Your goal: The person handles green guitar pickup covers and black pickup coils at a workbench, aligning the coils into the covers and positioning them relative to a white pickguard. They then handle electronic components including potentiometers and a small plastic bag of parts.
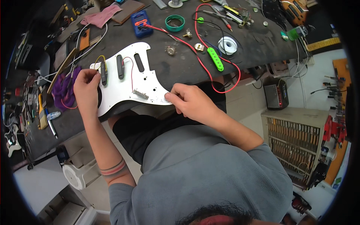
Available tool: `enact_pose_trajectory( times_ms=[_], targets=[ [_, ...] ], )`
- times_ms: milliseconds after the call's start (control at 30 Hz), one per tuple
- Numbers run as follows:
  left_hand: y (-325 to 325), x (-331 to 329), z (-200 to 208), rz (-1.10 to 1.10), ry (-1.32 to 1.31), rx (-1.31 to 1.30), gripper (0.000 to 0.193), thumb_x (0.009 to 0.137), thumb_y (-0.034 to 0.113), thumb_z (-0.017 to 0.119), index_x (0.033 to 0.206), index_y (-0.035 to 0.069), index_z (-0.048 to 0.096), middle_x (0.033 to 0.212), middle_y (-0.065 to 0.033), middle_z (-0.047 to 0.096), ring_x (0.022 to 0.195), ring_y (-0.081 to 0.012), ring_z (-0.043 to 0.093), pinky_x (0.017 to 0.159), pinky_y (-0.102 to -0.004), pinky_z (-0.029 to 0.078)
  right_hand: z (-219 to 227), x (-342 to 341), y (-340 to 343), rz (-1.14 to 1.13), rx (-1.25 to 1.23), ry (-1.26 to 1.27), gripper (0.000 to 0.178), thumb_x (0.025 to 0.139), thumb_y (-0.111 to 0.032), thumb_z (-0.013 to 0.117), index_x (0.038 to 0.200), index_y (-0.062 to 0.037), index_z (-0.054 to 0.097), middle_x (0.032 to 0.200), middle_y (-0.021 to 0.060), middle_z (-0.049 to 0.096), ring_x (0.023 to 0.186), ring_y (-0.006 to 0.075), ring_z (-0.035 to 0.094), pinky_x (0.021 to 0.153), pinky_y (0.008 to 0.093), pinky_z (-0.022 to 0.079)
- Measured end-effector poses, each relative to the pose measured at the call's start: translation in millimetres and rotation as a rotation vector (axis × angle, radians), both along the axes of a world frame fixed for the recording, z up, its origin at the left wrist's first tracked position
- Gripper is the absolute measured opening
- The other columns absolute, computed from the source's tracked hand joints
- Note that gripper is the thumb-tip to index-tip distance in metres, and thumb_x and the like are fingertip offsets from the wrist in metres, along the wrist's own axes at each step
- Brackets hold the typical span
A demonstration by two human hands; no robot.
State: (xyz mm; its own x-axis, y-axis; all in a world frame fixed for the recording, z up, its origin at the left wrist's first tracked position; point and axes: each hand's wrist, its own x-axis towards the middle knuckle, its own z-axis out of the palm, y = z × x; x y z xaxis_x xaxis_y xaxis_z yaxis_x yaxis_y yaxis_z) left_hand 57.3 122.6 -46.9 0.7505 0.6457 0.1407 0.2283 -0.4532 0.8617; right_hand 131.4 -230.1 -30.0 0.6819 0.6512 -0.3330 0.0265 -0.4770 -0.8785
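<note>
A white guitar pickguard (pixel 127 90) lies at the near edge of the dark bench, its underside up. Two black pickups (pixel 120 67) sit in it, and a third slot is empty. A metal switch (pixel 140 93) with a thin red wire is mounted near its lower edge. At the pickguard's left end, my left hand (pixel 88 83) is closed, thumb and fingers pinched beside the left pickup (pixel 104 74) with its yellow wire. What lies between those fingertips is hidden. My right hand (pixel 191 99) grips the pickguard's right corner between thumb and curled fingers.
Beyond the pickguard lie a blue multimeter (pixel 141 24) with red leads, a green tape ring (pixel 174 23), a solder spool (pixel 227 45), a bright green pickup cover (pixel 215 59) and small potentiometers (pixel 170 50). Purple cloth (pixel 63 88) and tools crowd the left. A file rack (pixel 292 142) stands right.
</note>
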Motion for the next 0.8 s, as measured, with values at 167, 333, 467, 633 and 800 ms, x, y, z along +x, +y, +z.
enact_pose_trajectory(
  times_ms=[167,333,467,633,800],
  targets=[
    [-5,-1,6,0.021,0.041,0.042,0.011,0.099,0.003,0.076,0.105,-0.005,0.071,0.094,-0.0062,0.073,0.086,-0.0115,0.065,0.079,-0.0280,0.052,12,-2,-31,-0.180,-0.012,-0.490,0.030,0.104,-0.032,0.073,0.094,-0.0040,0.071,0.074,0.0179,0.070,0.069,0.0399,0.071,0.066,0.0484,0.053],
    [-5,2,7,0.031,0.097,0.103,0.013,0.099,0.006,0.076,0.103,-0.005,0.070,0.093,-0.0079,0.074,0.085,-0.0132,0.065,0.080,-0.0303,0.052,25,35,-69,-0.520,-0.194,-0.847,0.021,0.102,-0.025,0.076,0.101,-0.0059,0.068,0.094,0.0100,0.072,0.087,0.0324,0.073,0.072,0.0464,0.055],
    [-6,2,10,0.013,0.093,0.149,0.009,0.102,0.004,0.075,0.101,-0.003,0.069,0.090,-0.0026,0.069,0.081,-0.0086,0.060,0.073,-0.0262,0.048,10,48,-64,-0.454,-0.320,-0.940,0.023,0.100,-0.024,0.078,0.108,-0.0070,0.065,0.105,0.0084,0.073,0.101,0.0322,0.072,0.079,0.0472,0.057],
    [-20,-1,26,0.059,0.135,0.114,0.011,0.104,0.006,0.073,0.108,-0.004,0.070,0.093,-0.0047,0.070,0.084,-0.0093,0.063,0.077,-0.0260,0.051,2,51,-61,-0.489,-0.319,-0.942,0.025,0.098,-0.023,0.080,0.108,-0.0060,0.064,0.104,0.0099,0.072,0.100,0.0341,0.073,0.080,0.0478,0.057],
    [-60,-6,40,0.060,-0.088,0.211,0.014,0.106,0.008,0.073,0.114,-0.004,0.071,0.098,-0.0048,0.073,0.088,-0.0097,0.066,0.080,-0.0256,0.053,-2,56,-60,-0.500,-0.248,-0.833,0.025,0.096,-0.020,0.081,0.106,-0.0042,0.064,0.101,0.0120,0.071,0.091,0.0319,0.072,0.077,0.0448,0.056]
  ],
)
